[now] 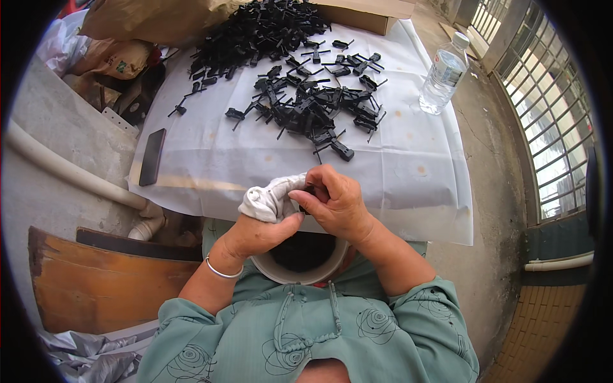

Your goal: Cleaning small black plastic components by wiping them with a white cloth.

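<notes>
My left hand (pixel 255 235) is closed around a bunched white cloth (pixel 267 199), which hides most of its fingers. The fingers of my right hand (pixel 341 203) are curled and pinch a small black plastic part (pixel 310 190), mostly covered by the hands. Both hands meet above the near edge of the table. Just below them a pale round bucket (pixel 314 277) stands at my lap, with something dark inside. Farther up lies a loose group of black plastic parts (pixel 313 105) with thin rods sticking out.
A larger heap of similar parts (pixel 255 35) covers the far side of the sheeted table (pixel 204 150). A phone (pixel 152 157) lies at the left edge, and a clear water bottle (pixel 443 76) stands on the right. Behind is a cardboard box (pixel 357 18).
</notes>
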A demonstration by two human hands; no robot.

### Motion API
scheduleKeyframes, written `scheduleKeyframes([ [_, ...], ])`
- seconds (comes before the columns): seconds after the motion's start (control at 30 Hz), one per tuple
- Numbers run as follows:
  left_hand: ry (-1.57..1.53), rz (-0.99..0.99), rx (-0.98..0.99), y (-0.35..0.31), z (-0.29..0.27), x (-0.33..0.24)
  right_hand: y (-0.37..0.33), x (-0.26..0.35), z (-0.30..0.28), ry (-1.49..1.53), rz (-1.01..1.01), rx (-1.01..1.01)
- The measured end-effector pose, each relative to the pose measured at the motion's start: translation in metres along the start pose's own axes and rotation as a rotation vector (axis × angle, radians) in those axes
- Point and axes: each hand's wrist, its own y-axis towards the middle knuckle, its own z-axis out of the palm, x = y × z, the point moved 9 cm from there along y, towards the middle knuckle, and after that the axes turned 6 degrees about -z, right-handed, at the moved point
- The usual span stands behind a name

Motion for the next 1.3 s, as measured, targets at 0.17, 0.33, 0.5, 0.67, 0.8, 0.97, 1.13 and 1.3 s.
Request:
scheduleKeyframes([
  [0.17,-0.062,-0.22,-0.038,-0.002,0.001,0.011,-0.006,-0.025,0.004,0.104,0.251,0.047],
  [0.33,-0.014,-0.105,-0.206,-0.001,-0.018,0.012,-0.003,-0.023,-0.004,0.281,0.232,0.084],
  [0.5,0.024,-0.074,-0.266,-0.004,-0.021,0.011,-0.009,-0.016,0.023,0.205,0.233,0.371],
  [0.67,0.41,0.205,-0.349,-0.008,-0.013,-0.017,-0.02,-0.035,0.038,0.347,0.372,0.264],
  [0.8,0.608,0.339,-0.398,-0.009,-0.013,-0.024,-0.027,-0.043,0.046,0.49,0.422,0.107],
  [0.97,0.541,0.259,-0.409,-0.013,-0.019,-0.008,-0.034,-0.05,0.061,0.561,0.539,0.242],
  [1.13,0.151,0.219,-0.304,-0.007,-0.029,-0.005,-0.01,-0.032,0.022,0.229,0.326,0.249],
  [1.3,-0.089,-0.027,-0.252,-0.004,-0.035,0.006,-0.011,-0.027,0.021,0.065,0.21,0.364],
])
